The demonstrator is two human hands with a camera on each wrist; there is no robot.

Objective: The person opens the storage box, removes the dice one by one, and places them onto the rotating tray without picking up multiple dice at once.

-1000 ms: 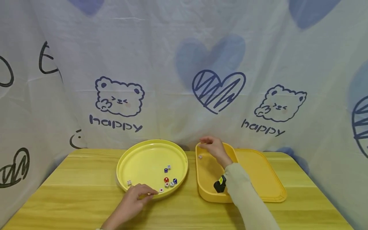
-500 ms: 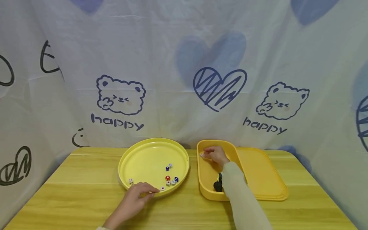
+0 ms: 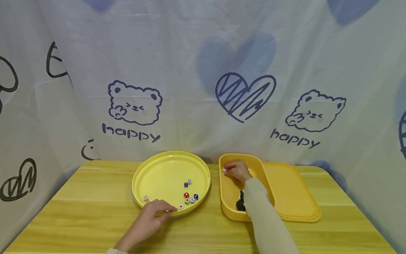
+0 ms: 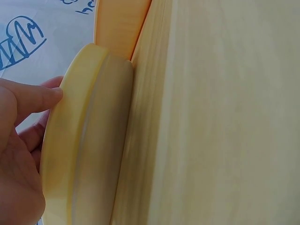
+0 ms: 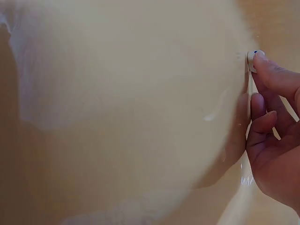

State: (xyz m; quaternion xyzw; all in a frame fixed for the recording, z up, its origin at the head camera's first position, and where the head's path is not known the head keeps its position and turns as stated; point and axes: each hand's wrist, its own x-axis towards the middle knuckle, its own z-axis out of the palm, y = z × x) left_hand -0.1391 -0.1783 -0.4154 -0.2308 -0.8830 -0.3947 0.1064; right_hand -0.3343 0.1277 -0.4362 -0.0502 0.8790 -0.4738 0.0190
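Note:
My left hand [image 3: 149,220] pinches the near rim of a round yellow tray [image 3: 161,178]. In the left wrist view the thumb lies on the outside of the tray wall [image 4: 89,140], with the other fingers behind the rim. Several small dice lie on the tray: a red die [image 3: 186,195], blue dice such as the one near the right wall [image 3: 196,197], and white dice, one apart at the left [image 3: 146,198]. My right hand [image 3: 239,171] is inside an orange-yellow box [image 3: 229,197], its thumb and fingers on a white die [image 5: 253,61] close to the box's left wall.
A black object [image 3: 241,203] lies in the near end of the box, partly hidden by my right sleeve [image 3: 263,211]. To the box's right lies a flat orange-yellow lid [image 3: 291,190]. A printed cloth [image 3: 190,106] hangs behind the wooden table [image 3: 79,211].
My right hand has come down from over the box's far rim to the white die by the left wall and now pinches it. The left hand stays at the tray rim.

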